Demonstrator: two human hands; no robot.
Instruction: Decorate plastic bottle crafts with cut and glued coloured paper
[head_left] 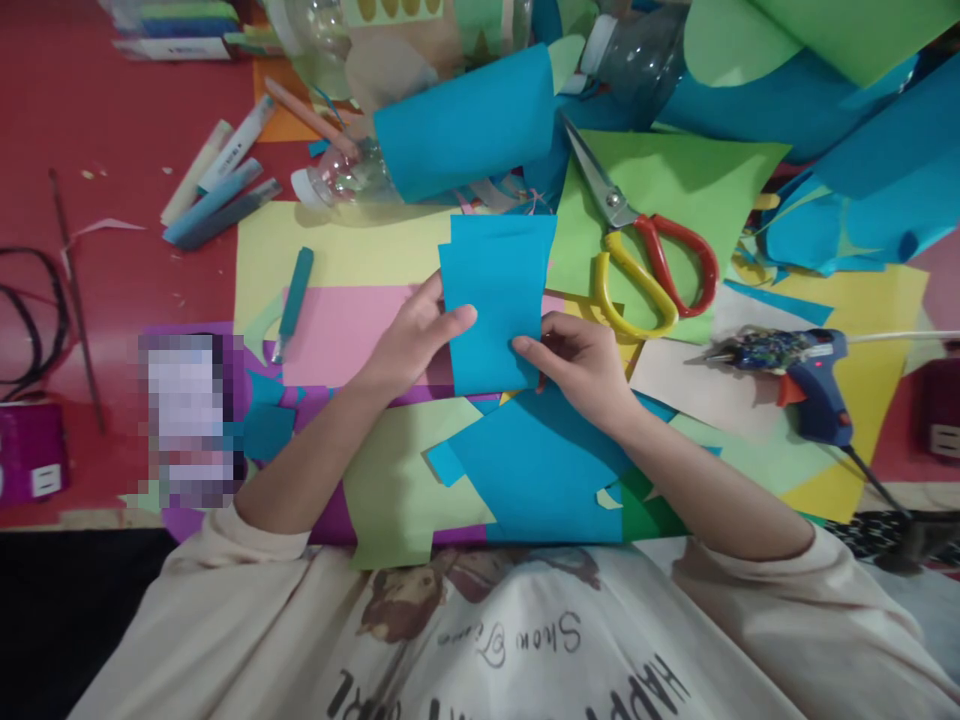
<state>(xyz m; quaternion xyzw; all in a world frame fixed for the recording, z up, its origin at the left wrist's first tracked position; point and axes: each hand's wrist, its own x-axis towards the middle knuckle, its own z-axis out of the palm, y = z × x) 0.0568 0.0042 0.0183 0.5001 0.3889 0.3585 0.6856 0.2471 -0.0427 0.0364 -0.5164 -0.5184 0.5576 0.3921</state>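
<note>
Several overlapping blue paper pieces (495, 300) are held up in front of me over the table, their edges slightly out of line. My left hand (424, 325) grips them at the left edge, thumb on the front and fingers hidden behind. At the lower right edge my right hand (577, 360) pinches the same pieces between thumb and curled fingers. Below them lies a larger blue sheet (555, 470) with a cut edge, next to a pale green sheet (405, 470). A pink sheet (330, 335) shows behind my left hand.
Scissors (619, 210) with red and yellow handles rest on green paper beyond my right hand. A glue gun (810, 375) lies at right, its cable trailing off. Plastic bottles (345, 180), one wrapped in blue paper, fill the back. Markers (217, 190) and a cutter (296, 300) lie left.
</note>
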